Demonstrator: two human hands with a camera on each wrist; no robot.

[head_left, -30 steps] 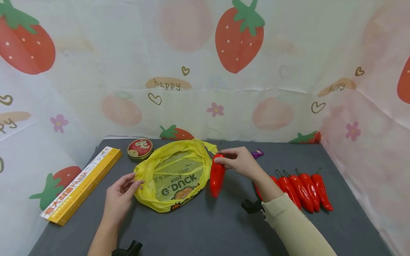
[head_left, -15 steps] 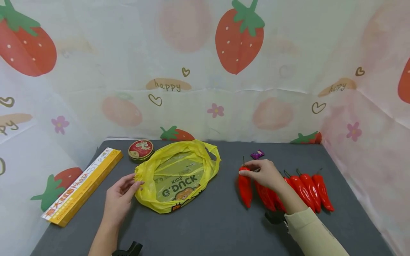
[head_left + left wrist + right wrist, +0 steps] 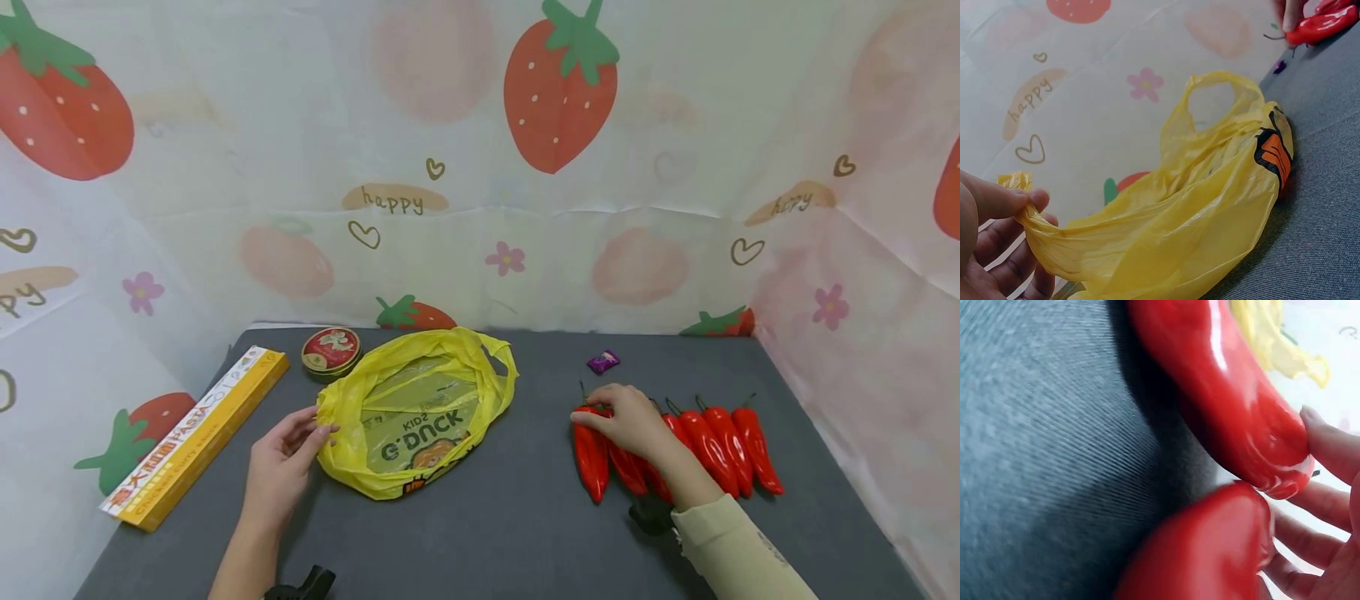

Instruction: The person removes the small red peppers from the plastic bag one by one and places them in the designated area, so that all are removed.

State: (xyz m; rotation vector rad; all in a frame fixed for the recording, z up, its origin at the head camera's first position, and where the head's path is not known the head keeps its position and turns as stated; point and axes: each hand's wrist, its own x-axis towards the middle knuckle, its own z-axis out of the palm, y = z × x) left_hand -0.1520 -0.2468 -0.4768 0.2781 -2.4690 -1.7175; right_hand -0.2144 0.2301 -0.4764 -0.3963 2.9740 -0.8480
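Observation:
My left hand (image 3: pixel 281 454) pinches the left edge of a yellow plastic bag (image 3: pixel 341 454) between thumb and fingers. The bag's mouth is spread wide, and a printed panel shows inside. In the left wrist view the bag's gathered handle (image 3: pixel 1019 187) sits between thumb and forefinger. My right hand (image 3: pixel 626 421) holds a red chili pepper (image 3: pixel 591 458) near its stem end, at the left end of a row of similar red peppers (image 3: pixel 705 446). In the right wrist view the thumb and fingers touch the held pepper's thick end (image 3: pixel 1272 444), with another pepper (image 3: pixel 1204 550) close beside it.
A long yellow pasta box (image 3: pixel 198 442) lies along the left side of the grey table (image 3: pixel 480 533). Behind the bag stands a round red-lidded tin (image 3: pixel 330 350). A small purple wrapped candy (image 3: pixel 603 361) lies beyond the peppers. Strawberry-print cloth (image 3: pixel 555 250) hangs behind.
My right hand has carried the chili pepper from beside the bag rightward and down to the left end of the pepper row. My left hand keeps its place at the bag.

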